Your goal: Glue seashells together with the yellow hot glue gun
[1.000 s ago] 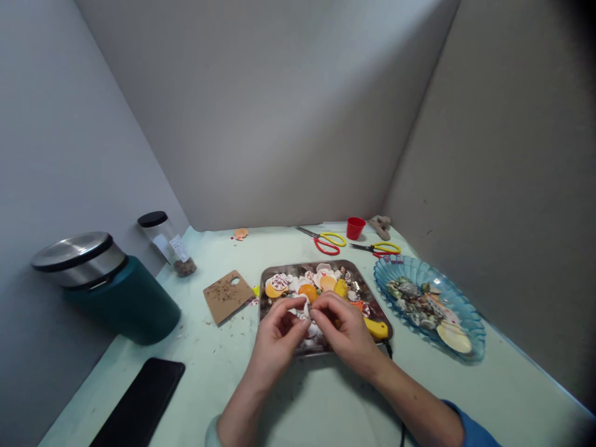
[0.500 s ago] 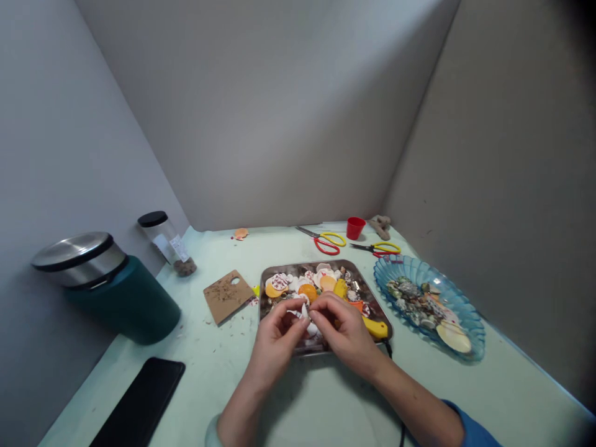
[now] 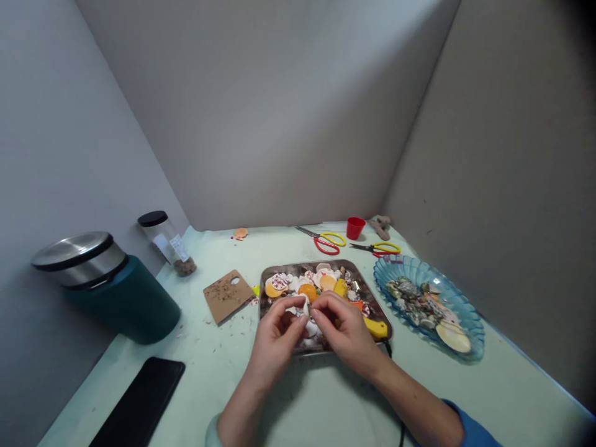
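Note:
Over the front of the metal tray point(image 3: 266, 272), my left hand point(image 3: 278, 332) pinches a small white piece, perhaps a shell point(image 3: 306, 307), between thumb and fingers. My right hand point(image 3: 347, 332) is closed in a pinch right beside it, its fingertips close to the white piece; what they hold is too small to make out. Beneath both hands the tray bears shells point(image 3: 279, 282) in white, orange and speckled red. A yellow-handled tool point(image 3: 376, 328) lies partly behind my right hand, with a black cord at the tray's corner.
A blue scalloped dish point(image 3: 472, 316) of shells stands on the right. Red-and-yellow scissors point(image 3: 321, 238), pliers point(image 3: 372, 248) and a red cup point(image 3: 355, 228) lie behind the tray. Leftward are a cardboard piece point(image 3: 228, 297), a jar point(image 3: 165, 242), a teal bottle point(image 3: 125, 304) and a black flat object point(image 3: 144, 397).
The white piece has turned slightly between my fingertips. Both hands stay in nearly the same place over the tray.

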A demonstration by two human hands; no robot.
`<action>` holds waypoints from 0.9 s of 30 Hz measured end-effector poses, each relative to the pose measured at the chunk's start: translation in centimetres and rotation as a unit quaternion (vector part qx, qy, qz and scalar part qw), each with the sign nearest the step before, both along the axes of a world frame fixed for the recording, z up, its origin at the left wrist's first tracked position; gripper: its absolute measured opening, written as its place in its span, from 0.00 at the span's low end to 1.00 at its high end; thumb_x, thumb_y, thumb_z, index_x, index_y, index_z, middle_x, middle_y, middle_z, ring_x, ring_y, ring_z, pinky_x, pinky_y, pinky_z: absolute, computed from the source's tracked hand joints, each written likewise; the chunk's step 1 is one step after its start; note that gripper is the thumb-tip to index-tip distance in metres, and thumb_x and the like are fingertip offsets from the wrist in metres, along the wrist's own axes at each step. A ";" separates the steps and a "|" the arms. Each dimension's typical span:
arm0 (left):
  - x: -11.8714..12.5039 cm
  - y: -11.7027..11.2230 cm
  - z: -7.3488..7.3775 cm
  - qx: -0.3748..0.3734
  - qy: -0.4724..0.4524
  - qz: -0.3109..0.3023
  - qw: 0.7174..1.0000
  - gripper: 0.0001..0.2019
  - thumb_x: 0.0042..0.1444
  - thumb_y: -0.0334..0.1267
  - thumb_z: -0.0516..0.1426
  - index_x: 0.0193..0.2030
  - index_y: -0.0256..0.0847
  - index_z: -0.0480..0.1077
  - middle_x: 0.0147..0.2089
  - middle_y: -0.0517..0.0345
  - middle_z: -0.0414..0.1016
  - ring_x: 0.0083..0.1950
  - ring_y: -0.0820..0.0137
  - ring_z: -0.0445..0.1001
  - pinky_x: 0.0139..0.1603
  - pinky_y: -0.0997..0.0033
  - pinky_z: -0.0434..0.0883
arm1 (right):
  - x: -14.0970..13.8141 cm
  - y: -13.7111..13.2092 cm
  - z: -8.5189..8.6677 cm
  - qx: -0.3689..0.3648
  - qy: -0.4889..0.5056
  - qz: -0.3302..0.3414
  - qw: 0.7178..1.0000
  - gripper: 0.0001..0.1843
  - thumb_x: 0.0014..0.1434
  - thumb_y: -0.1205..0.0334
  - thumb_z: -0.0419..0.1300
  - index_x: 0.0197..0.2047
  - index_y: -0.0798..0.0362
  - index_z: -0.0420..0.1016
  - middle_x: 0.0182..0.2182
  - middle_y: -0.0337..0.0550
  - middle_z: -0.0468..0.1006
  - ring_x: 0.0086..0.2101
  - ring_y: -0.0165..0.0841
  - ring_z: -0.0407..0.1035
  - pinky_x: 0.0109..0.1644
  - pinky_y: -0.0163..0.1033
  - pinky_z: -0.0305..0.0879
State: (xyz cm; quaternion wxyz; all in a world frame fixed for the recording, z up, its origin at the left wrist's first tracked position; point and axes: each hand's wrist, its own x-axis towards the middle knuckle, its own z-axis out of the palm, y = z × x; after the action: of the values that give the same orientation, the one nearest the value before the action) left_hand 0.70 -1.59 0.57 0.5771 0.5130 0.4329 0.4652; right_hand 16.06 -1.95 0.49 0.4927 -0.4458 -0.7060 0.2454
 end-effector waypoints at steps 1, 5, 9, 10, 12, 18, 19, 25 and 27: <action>0.0 0.0 0.0 0.002 0.002 0.002 1.000 0.20 0.50 0.45 0.63 0.47 0.37 0.72 0.27 0.59 0.72 0.27 0.72 0.71 0.29 0.73 0.69 | 0.0 0.0 0.1 0.002 -0.003 -0.002 1.000 0.07 0.62 0.66 0.54 0.31 0.51 0.68 0.28 0.39 0.70 0.30 0.32 0.65 0.35 0.36 0.61; -0.3 0.2 -0.1 0.022 0.004 0.041 0.999 0.17 0.54 0.47 0.59 0.46 0.38 0.72 0.29 0.57 0.74 0.29 0.71 0.72 0.30 0.74 0.68 | 1.4 0.4 0.8 0.022 -0.020 -0.030 0.999 0.07 0.63 0.65 0.54 0.31 0.52 0.69 0.29 0.40 0.71 0.31 0.33 0.67 0.37 0.37 0.62; -0.4 0.3 -0.4 0.031 -0.016 0.094 0.995 0.16 0.56 0.48 0.58 0.45 0.39 0.73 0.30 0.57 0.74 0.28 0.72 0.71 0.32 0.73 0.69 | 5.0 0.7 1.3 0.003 -0.030 -0.131 0.991 0.08 0.62 0.60 0.55 0.32 0.52 0.70 0.30 0.41 0.73 0.30 0.34 0.68 0.36 0.37 0.63; -0.4 0.3 -0.5 0.032 -0.019 0.101 0.994 0.16 0.55 0.48 0.58 0.45 0.39 0.73 0.31 0.57 0.75 0.28 0.72 0.71 0.33 0.72 0.69 | 6.2 0.8 1.3 -0.011 -0.035 -0.160 0.986 0.09 0.61 0.58 0.55 0.32 0.52 0.70 0.29 0.40 0.74 0.29 0.34 0.68 0.34 0.37 0.63; -0.4 0.3 -0.6 0.035 -0.019 0.105 0.994 0.16 0.56 0.48 0.58 0.45 0.39 0.73 0.31 0.57 0.75 0.28 0.72 0.71 0.33 0.72 0.69 | 8.7 0.6 1.3 -0.025 -0.063 -0.209 0.976 0.10 0.60 0.56 0.56 0.32 0.52 0.72 0.28 0.41 0.75 0.28 0.35 0.68 0.33 0.38 0.63; -0.4 0.3 -0.6 0.044 -0.008 0.097 0.994 0.18 0.55 0.49 0.59 0.45 0.38 0.74 0.30 0.57 0.74 0.27 0.72 0.70 0.31 0.72 0.69 | 15.8 -0.9 1.2 -0.054 -0.205 -0.332 0.919 0.14 0.58 0.54 0.54 0.34 0.52 0.76 0.31 0.45 0.78 0.29 0.38 0.70 0.35 0.42 0.63; -0.3 0.3 -0.6 0.043 -0.008 0.098 0.994 0.18 0.54 0.49 0.59 0.44 0.38 0.74 0.30 0.57 0.75 0.27 0.71 0.70 0.30 0.72 0.69 | 16.6 -1.1 1.2 -0.048 -0.217 -0.356 0.908 0.14 0.58 0.54 0.53 0.35 0.53 0.77 0.32 0.46 0.79 0.29 0.38 0.71 0.36 0.42 0.63; -0.3 0.3 -0.8 0.050 0.003 0.096 0.994 0.18 0.52 0.50 0.60 0.43 0.38 0.75 0.31 0.58 0.75 0.27 0.73 0.70 0.31 0.74 0.68 | 15.6 -2.4 1.4 -0.029 -0.208 -0.343 0.916 0.13 0.60 0.56 0.53 0.36 0.53 0.76 0.35 0.46 0.79 0.31 0.37 0.71 0.38 0.41 0.64; -0.3 0.3 -0.9 0.057 0.017 0.091 0.994 0.18 0.52 0.50 0.60 0.43 0.38 0.74 0.31 0.57 0.76 0.28 0.72 0.70 0.33 0.73 0.68 | 13.2 -2.7 1.3 -0.022 -0.216 -0.285 0.934 0.11 0.61 0.59 0.53 0.36 0.53 0.76 0.34 0.46 0.78 0.34 0.38 0.71 0.39 0.41 0.64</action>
State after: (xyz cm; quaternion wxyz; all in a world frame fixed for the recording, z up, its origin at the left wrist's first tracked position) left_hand 0.37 -1.33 -0.30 0.4947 0.5113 0.4605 0.5308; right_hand 29.22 -4.61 1.79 0.3675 -0.6813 -0.6330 0.0080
